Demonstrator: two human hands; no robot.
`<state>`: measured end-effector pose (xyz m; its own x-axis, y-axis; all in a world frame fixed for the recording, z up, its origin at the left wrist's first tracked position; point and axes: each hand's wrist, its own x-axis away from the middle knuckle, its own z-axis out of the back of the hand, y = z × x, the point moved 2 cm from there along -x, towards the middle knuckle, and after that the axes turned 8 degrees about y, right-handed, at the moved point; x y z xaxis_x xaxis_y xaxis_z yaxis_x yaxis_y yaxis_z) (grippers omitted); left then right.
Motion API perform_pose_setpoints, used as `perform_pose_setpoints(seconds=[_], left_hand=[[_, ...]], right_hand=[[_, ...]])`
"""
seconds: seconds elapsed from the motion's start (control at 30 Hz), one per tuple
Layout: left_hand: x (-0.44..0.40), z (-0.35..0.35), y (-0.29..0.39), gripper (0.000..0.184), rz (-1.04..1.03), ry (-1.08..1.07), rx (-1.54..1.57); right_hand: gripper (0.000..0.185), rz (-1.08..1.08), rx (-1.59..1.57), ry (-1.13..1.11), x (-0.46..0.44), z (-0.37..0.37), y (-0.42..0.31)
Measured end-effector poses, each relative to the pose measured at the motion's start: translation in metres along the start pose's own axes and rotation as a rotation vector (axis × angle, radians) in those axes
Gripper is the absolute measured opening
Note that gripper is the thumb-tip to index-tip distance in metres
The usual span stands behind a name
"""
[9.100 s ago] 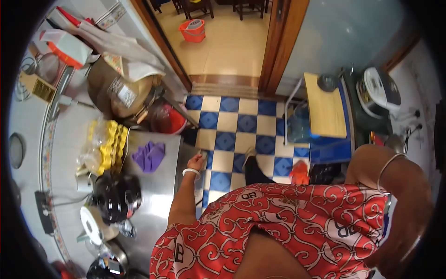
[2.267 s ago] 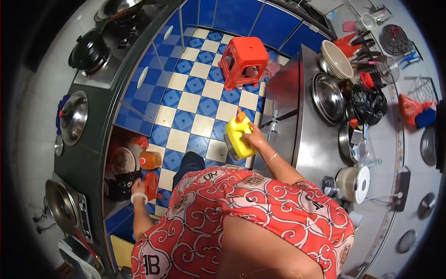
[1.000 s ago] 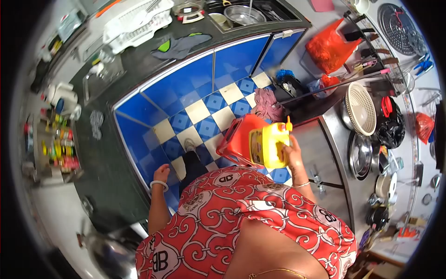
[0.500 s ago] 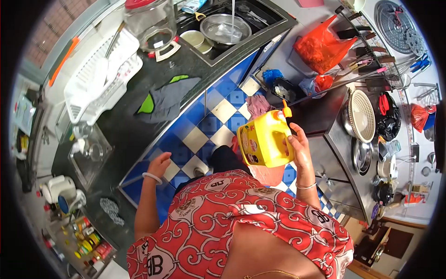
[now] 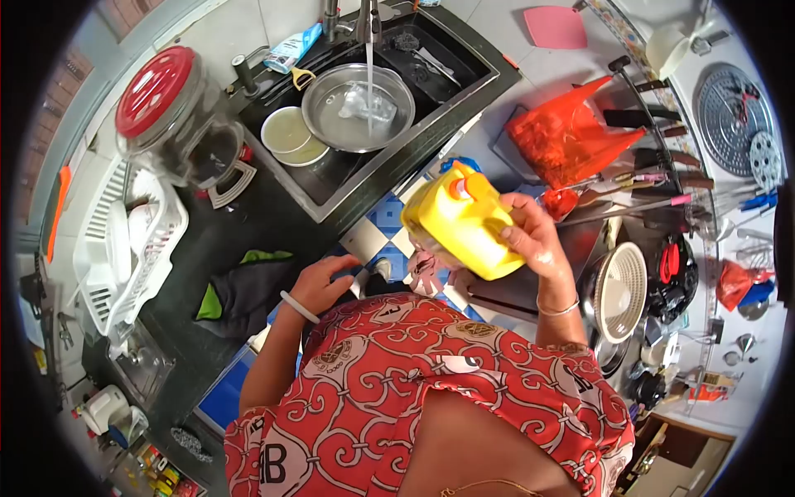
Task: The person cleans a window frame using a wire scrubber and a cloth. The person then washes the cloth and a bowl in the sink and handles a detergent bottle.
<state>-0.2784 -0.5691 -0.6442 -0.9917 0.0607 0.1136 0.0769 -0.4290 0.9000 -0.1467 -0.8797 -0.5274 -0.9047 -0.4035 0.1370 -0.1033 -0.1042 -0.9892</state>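
Observation:
My right hand point(image 5: 534, 238) is wrapped round the handle of a yellow plastic jug point(image 5: 451, 225) with an orange cap. The jug is tilted, in front of my body and near the sink's front edge. My left hand point(image 5: 325, 284) is empty, its fingers apart, beside the front edge of the counter and to the right of a grey cloth point(image 5: 240, 302) with green edges. Water runs from the tap point(image 5: 369, 25) into a metal bowl point(image 5: 358, 108) in the dark sink point(image 5: 348, 180). A clear packet or lump point(image 5: 368, 109) lies in the bowl.
Beside the metal bowl is a pale round container point(image 5: 288, 132). A big glass jar point(image 5: 178, 116) with a red lid and a white dish rack point(image 5: 124, 248) stand on the left. To the right are a red plastic bag point(image 5: 571, 137) and a colander point(image 5: 621, 290).
My body has turned and come closer to the sink. The jug has moved up and left in my right hand and tipped. My left hand has come nearer the counter.

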Motion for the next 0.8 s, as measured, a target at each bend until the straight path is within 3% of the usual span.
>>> perform_pose_setpoints(seconds=[0.17,0.3,0.37,0.6,0.73,0.8], left_hand=[[-0.072,0.009,0.013,0.034,-0.056,0.010,0.002],[-0.112,0.017,0.008,0.033,-0.051,-0.015,0.055],[-0.141,0.024,0.014,0.033,-0.152,-0.029,0.012],[-0.219,0.040,0.090,0.034,-0.497,0.011,0.037],[-0.284,0.021,0.171,0.045,-0.828,0.138,-0.031],[-0.319,0.010,0.205,0.051,-0.986,0.370,-0.026]], right_hand=[[0.036,0.058,0.278,0.056,-0.099,0.037,-0.044],[0.034,0.133,0.357,0.070,-0.167,0.061,-0.036],[0.033,0.178,0.350,0.077,-0.198,0.077,-0.040],[0.031,0.024,0.381,-0.034,-0.277,0.105,-0.056],[0.030,0.012,0.400,-0.232,-0.306,0.114,-0.068],[0.029,0.067,0.547,-0.319,-0.309,0.104,-0.088]])
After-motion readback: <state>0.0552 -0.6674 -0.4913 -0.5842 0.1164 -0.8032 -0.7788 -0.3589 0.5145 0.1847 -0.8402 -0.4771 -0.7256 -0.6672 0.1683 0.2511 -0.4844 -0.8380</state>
